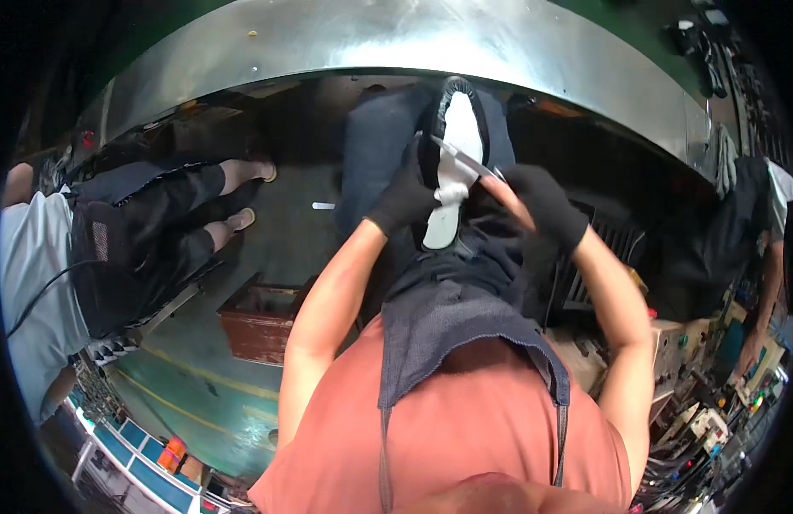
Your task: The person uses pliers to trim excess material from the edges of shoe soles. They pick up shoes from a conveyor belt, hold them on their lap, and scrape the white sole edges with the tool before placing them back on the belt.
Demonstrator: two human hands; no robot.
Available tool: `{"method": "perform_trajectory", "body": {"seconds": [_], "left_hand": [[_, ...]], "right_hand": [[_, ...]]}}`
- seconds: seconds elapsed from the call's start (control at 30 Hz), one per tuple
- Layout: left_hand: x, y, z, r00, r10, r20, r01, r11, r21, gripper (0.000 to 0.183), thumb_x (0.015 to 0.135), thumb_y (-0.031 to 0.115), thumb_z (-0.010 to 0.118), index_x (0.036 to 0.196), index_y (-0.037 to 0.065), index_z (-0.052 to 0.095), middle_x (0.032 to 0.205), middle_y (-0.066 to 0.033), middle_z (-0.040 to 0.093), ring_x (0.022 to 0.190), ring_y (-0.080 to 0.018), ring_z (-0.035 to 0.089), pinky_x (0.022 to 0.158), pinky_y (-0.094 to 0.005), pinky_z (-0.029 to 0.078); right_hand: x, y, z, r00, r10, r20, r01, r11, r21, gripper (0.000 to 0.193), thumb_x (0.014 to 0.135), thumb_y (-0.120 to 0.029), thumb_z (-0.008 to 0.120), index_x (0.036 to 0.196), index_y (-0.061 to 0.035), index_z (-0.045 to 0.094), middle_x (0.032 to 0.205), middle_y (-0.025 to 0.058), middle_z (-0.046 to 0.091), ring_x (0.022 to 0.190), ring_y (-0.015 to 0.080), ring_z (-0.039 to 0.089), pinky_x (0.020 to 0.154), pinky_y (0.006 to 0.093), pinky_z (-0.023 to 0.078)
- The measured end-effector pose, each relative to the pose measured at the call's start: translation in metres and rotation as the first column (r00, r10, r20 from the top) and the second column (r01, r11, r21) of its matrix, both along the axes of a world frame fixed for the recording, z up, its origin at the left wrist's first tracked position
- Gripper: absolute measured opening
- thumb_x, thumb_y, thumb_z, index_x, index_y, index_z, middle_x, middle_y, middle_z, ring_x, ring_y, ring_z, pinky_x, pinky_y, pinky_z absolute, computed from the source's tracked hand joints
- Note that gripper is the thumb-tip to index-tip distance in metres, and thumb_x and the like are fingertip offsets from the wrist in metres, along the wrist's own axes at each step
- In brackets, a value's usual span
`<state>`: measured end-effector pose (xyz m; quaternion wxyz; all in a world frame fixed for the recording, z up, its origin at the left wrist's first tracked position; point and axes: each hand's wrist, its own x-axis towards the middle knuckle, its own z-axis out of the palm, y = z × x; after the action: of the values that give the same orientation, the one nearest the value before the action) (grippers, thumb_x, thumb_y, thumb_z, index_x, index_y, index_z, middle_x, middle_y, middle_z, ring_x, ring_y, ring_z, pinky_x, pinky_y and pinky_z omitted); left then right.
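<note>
On my lap rests a shoe upper (443,210) on a last, its white underside facing up and its gathered black edge toward the bench. My left hand (405,199), in a black glove, is closed round the shoe's left side near its middle; the fingertips are partly hidden. A flat, narrow metal blade (465,158), like a knife, slants across the white underside. My right hand (540,204) grips its lower right end, wearing a black glove with at least one bare finger showing. A dark apron (465,321) covers my front.
Close ahead runs a metal bench edge (396,43). A reddish-brown box (259,330) stands on the floor at left, below a small white strip (323,206). One person (113,248) sits at left, another (730,231) at right. Tools and parts (696,428) crowd the lower right.
</note>
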<state>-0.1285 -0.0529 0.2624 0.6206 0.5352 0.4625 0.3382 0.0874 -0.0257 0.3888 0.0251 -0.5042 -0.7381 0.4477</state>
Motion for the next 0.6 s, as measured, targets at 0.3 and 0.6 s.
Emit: {"method": "perform_trajectory", "body": {"seconds": [0.3, 0.6], "left_hand": [[0.011, -0.007, -0.003, 0.988, 0.146, 0.051, -0.147, 0.989, 0.022, 0.084, 0.068, 0.017, 0.081, 0.136, 0.0, 0.035, 0.124, -0.0141, 0.054, 0.11, -0.0243, 0.056, 0.096, -0.0371, 0.046], [0.056, 0.158, 0.127, 0.839, 0.086, 0.538, 0.035, 0.977, -0.211, 0.056, 0.088, 0.012, 0.063, 0.138, 0.005, 0.038, 0.116, -0.0116, 0.058, 0.096, -0.0203, 0.061, 0.078, -0.0302, 0.053]], "right_hand": [[0.013, -0.139, -0.109, 0.436, -0.893, -0.114, 0.743, 0.428, -0.515, 0.066, 0.1, -0.053, 0.03, 0.079, -0.0007, 0.065, 0.073, 0.0076, 0.065, 0.066, 0.0167, 0.06, 0.067, 0.0288, 0.047], [0.021, -0.107, -0.109, 0.588, -0.767, -0.256, 0.668, 0.639, -0.381, 0.059, 0.1, -0.052, 0.03, 0.131, -0.0066, 0.05, 0.062, 0.0029, 0.056, 0.054, 0.0119, 0.057, 0.056, 0.027, 0.049]]}}
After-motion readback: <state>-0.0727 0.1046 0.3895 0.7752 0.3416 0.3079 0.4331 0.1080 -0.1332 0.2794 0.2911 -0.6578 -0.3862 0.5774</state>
